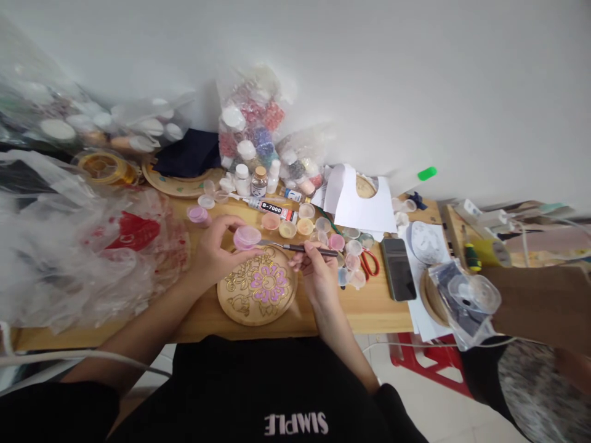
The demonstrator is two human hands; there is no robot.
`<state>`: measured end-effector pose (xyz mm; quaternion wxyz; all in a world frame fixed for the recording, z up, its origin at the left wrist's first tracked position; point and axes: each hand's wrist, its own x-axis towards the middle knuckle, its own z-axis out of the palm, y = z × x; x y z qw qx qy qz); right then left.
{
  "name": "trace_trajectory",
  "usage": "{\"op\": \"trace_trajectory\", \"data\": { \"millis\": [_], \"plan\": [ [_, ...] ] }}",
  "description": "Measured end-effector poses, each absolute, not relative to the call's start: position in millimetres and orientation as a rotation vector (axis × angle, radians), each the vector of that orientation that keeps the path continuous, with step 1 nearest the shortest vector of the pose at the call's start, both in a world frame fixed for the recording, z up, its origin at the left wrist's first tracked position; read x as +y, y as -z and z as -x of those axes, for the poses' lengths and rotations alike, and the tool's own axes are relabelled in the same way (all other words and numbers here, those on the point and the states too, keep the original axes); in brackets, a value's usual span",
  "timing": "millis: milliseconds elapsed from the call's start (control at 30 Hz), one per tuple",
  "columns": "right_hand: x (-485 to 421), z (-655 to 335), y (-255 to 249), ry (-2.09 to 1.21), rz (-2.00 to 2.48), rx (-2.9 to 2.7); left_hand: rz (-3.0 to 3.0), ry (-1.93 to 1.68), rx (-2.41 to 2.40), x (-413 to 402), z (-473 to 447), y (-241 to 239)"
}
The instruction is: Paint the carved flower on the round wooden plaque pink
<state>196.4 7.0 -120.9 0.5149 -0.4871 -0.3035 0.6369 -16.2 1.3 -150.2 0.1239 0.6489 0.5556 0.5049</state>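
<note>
My left hand [220, 252] grips a small round plastic cup [247, 237] of pink-lilac material between thumb and fingers, tilted toward my right side. In my right hand [318, 269] is a thin dark-handled palette knife [305, 248], its narrow metal end reaching to the rim of the cup. Below both hands lies a round wooden board [240, 311] with gold raised outlines of a flower and leaves. The flower's petals [269, 284] are coloured lilac. Part of the board's upper left is covered by my left hand and the cup.
Several small cups [305, 227] of coloured material, a B-7000 glue tube [272, 209] and red-handled scissors [370, 264] lie beyond the board. A phone [398, 269] rests at the right, plastic bags [83, 258] at the left. Another person's patterned clothing [540, 387] shows at far right.
</note>
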Motion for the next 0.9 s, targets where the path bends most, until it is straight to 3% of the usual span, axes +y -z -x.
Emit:
{"op": "trace_trajectory", "data": {
  "millis": [900],
  "plan": [
    [14,-206,126,-1.300,1.241,-0.677,-1.733,-1.493,1.587,5,21,160]
  ]
}}
